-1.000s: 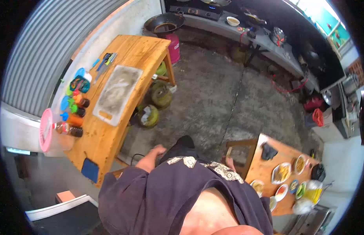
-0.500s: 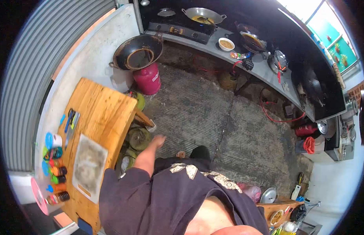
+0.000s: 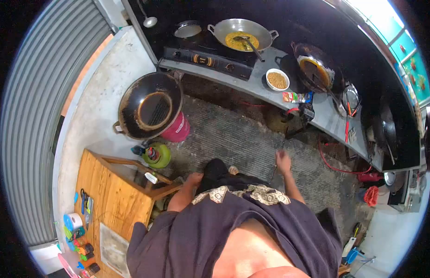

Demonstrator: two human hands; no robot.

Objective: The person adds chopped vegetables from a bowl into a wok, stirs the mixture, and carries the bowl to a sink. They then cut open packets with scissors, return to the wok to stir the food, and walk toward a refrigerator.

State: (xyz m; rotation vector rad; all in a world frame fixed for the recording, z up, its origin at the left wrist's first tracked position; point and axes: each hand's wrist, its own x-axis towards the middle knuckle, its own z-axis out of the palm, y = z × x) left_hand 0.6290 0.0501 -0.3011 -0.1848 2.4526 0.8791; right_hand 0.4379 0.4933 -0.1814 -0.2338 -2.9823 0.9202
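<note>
Green gas cylinder: stands on the floor just beside the bench, near the left hand. Right hand: hangs over bare floor, well apart from the cylinder. Fingers of both: too blurred to tell spread from closed. Silver wok: holds yellow food and a ladle. White bowl: holds tan crumbs. Black wok: holds only a brown ring.

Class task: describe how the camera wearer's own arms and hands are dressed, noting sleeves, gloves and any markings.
The left hand and right hand are bare, without gloves. The forearms are uncovered; dark navy sleeves end near the elbows. The garment carries a pale patterned band. Rings or a watch are too small to tell.
</note>
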